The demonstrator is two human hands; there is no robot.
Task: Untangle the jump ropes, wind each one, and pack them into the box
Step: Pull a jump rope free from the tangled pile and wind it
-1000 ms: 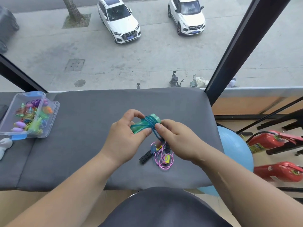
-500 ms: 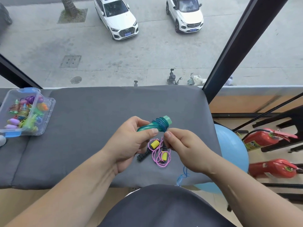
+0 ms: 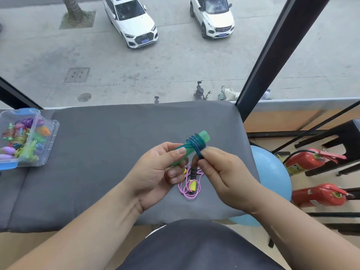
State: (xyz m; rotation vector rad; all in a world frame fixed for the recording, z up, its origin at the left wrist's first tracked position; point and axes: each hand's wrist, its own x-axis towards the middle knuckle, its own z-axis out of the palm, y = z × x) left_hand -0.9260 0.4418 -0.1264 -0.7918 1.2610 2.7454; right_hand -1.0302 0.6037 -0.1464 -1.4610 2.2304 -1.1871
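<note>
At the far left a clear plastic box with a blue latch (image 3: 51, 131) sits on the grey padded counter (image 3: 101, 152), well apart from the hands, and holds a heap of wound jump ropes in purple, green and orange (image 3: 21, 141). Near the middle, above the counter's near part, the left hand (image 3: 152, 178) grips the teal plastic jump-rope handles (image 3: 186, 149): the thumb lies flat along the top and the other fingers curl underneath. The handles tilt up and to the right, their far end sticking out past the fingers. A dark blue cord (image 3: 196, 143) is wound in several close turns round that far end. Just to the right, the right hand (image 3: 224, 178) pinches the cord between thumb and forefinger right below the coil, with the remaining fingers curled in toward the palm. Beneath and between the two hands, lying on the counter, is a pink braided rope (image 3: 187, 193) in loose loops with a yellow handle (image 3: 193, 186), and a black ribbed handle (image 3: 193, 171) lies across it, partly hidden by the fingers. Past the counter's right edge a light blue exercise ball (image 3: 272, 178) rests on the floor, and further right lie two red fire extinguishers (image 3: 305, 162).
</note>
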